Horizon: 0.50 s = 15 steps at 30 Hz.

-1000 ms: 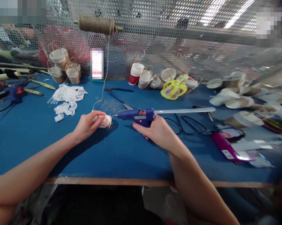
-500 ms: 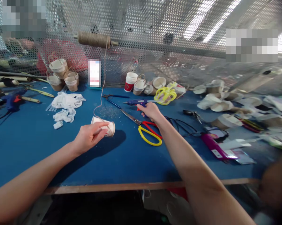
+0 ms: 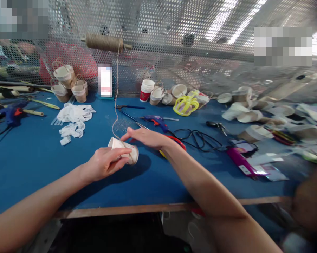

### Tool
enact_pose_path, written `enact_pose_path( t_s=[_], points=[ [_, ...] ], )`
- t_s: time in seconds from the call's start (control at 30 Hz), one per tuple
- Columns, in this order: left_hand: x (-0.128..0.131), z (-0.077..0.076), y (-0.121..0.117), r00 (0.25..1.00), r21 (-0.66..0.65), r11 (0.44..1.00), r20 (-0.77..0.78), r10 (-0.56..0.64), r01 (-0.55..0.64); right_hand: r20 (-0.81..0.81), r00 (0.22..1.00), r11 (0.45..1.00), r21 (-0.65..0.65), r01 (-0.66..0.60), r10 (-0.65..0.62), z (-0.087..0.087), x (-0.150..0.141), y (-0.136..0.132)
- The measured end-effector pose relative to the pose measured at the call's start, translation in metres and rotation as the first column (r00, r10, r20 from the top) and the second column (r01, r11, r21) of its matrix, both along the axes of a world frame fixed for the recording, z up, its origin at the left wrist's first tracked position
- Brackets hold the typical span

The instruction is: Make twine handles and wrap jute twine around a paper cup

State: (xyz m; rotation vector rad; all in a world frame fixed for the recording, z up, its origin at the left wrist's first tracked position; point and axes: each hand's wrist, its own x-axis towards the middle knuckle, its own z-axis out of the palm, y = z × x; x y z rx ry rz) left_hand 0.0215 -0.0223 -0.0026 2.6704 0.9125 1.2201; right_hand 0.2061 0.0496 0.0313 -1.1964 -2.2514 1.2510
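My left hand (image 3: 105, 163) is closed around a white paper cup (image 3: 134, 154) that lies tilted on its side above the blue table. Twine (image 3: 116, 121) runs down to the cup from a spool (image 3: 104, 43) hung on the mesh. Close to the cup's upper side is my right hand (image 3: 145, 137), its fingers stretched out by the twine; whether they touch it I cannot tell. Beneath that hand lie scissors (image 3: 178, 140) with red and yellow handles, partly covered. A blue glue gun (image 3: 158, 123) rests on the table beyond it.
Twine-trimmed cups (image 3: 79, 93) stand at the back left, near crumpled white scraps (image 3: 75, 112). Blue-handled pliers (image 3: 132, 107), a yellow basket-like piece (image 3: 185, 105) and a black cable (image 3: 198, 138) lie farther off. A purple object (image 3: 240, 163) and many cups crowd the right side.
My right hand has let go of the glue gun, which now lies on the table, and has moved left to the cup. My left hand has shifted the cup slightly right and down.
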Motion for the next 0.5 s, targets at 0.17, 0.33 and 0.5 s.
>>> enact_pose_path(
  t_s=[0.17, 0.33, 0.5],
  points=[
    [0.001, 0.001, -0.004, 0.997, 0.02, 0.997, 0.023, -0.073, 0.073, -0.42, 0.908, 0.911, -0.372, -0.177, 0.005, 0.002, -0.019, -0.024],
    [0.001, 0.005, -0.005, 0.996, -0.093, 0.993, 0.07, -0.06, 0.067, -0.591, 0.769, 0.916, -0.401, -0.02, -0.243, 0.003, -0.013, -0.032],
    [0.002, 0.008, -0.008, 0.989, -0.236, 0.971, 0.147, -0.008, 0.043, -0.607, 0.718, 0.911, -0.403, 0.089, -0.339, 0.006, -0.008, -0.04]
  ],
)
